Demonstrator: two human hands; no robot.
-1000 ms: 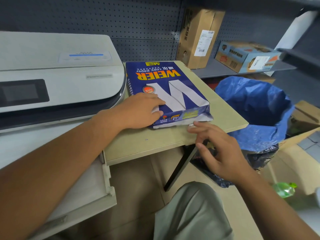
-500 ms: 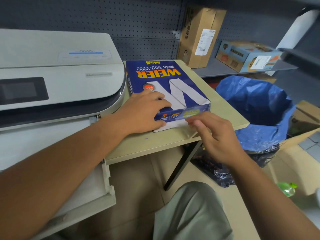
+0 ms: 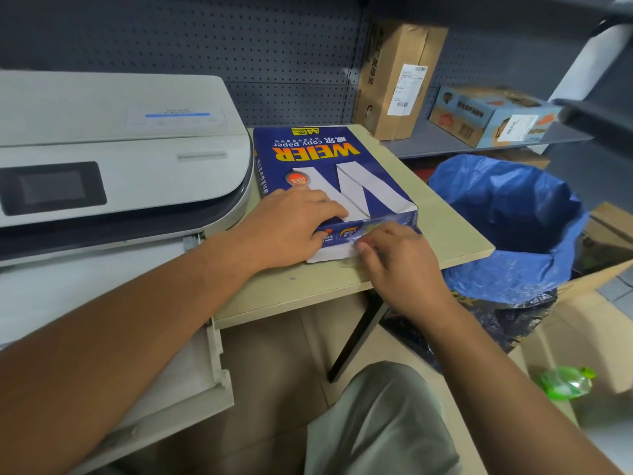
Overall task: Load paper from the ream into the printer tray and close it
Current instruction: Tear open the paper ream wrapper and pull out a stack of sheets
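Counts: one ream (image 3: 329,173) of copy paper, one printer (image 3: 130,156), one pulled-out tray (image 3: 191,378), two cardboard boxes on a shelf, one bin, one green bottle (image 3: 565,383), two hands.

Ream lies flat on a small beige table (image 3: 452,234), just right of the printer, its near end toward the person. Blue glossy wrapper, big white W, orange lettering upside down from this view. White paper shows at the near end where the wrapper is loose.

Left hand (image 3: 291,228) rests palm down on the ream's top near corner, fingers spread flat, gripping nothing. Right hand (image 3: 400,258) is at the near end face, fingertips (image 3: 363,246) pinched on the loose wrapper edge; blur hides the exact grip.

Printer: pale grey plastic, rounded corner, dark screen panel. Tray juts out below it, lower left, pale and shallow; contents unclear.

Room: dark pegboard wall (image 3: 274,56), grey metal shelf. Tall brown box (image 3: 397,80) stands upright; blue-and-brown box (image 3: 489,114) lies flat. Bin (image 3: 510,228) lined with crinkled blue plastic, right of the table. Bottle on floor, far right.
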